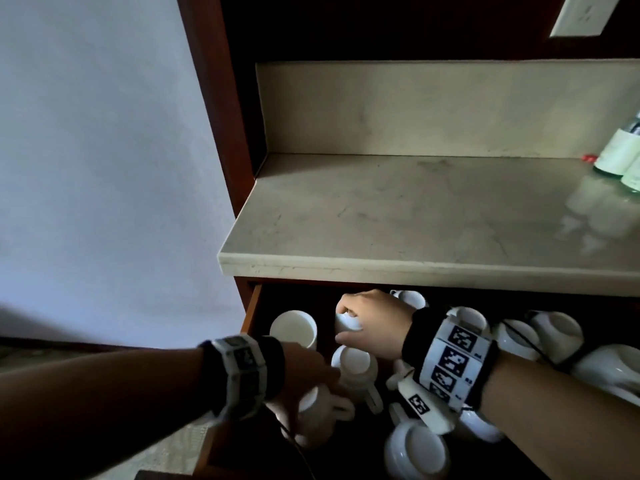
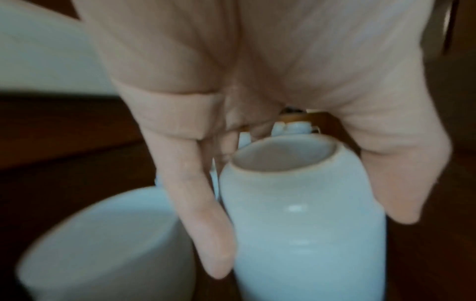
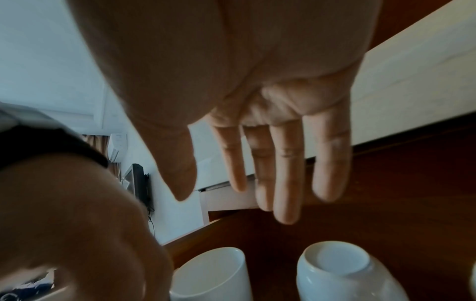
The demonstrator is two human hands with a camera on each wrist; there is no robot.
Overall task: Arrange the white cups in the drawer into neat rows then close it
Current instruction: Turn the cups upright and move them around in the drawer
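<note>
The open wooden drawer [image 1: 252, 313] holds several white cups, most of them upside down and scattered. My left hand [image 1: 311, 372] is at the drawer's front left. In the left wrist view it [image 2: 309, 240] grips an upside-down cup [image 2: 304, 193] between finger and thumb; that cup [image 1: 311, 414] shows its handle on the right. My right hand [image 1: 341, 323] reaches further back over another inverted cup [image 1: 351, 325]. The right wrist view shows this hand [image 3: 231, 203] with straight, spread fingers above the cup [image 3: 335, 268]. An upright cup [image 1: 294, 327] [image 3: 211, 272] stands at the back left.
A pale stone countertop [image 1: 415, 220] overhangs the back of the drawer. Bottles [image 1: 620, 154] stand at its right edge. More inverted cups [image 1: 557, 330] crowd the drawer's right side and front [image 1: 415, 448]. A white wall lies to the left.
</note>
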